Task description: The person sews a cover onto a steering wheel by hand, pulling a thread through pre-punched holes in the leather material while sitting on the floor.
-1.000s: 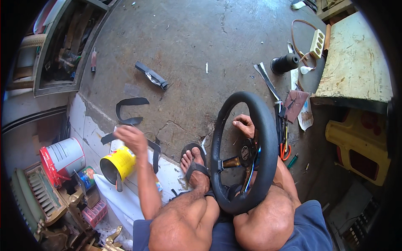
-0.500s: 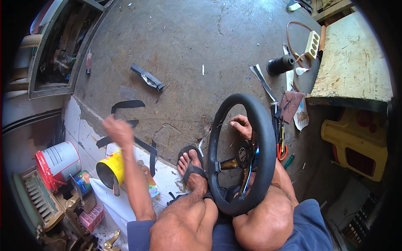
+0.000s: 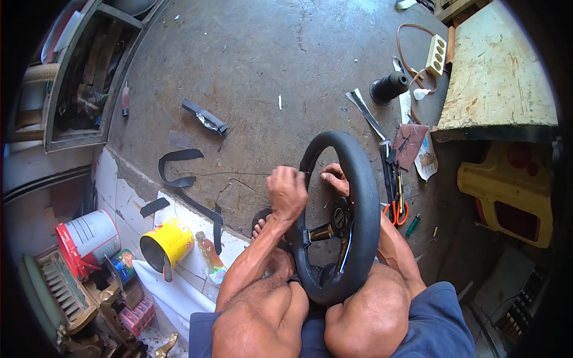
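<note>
I have the wheel [image 3: 341, 218] standing at the knees [image 3: 370, 319]. A thread [image 3: 239, 173] runs leftward from near my left hand [image 3: 287, 192], just beside the wheel; its fingers are curled, their hold impossible to tell. Through the wheel's opening shows my right hand [image 3: 336, 178], fingers bent, grip unclear.

hands [image 3: 287, 194]: by steering wheel [image 3: 366, 209] | black spool [image 3: 389, 88]: on floor [image 3: 250, 65] | yellow can [image 3: 173, 240]: open-topped

Floor [image 3: 256, 65] ahead passable; steering wheel [image 3: 365, 197] in way.
</note>
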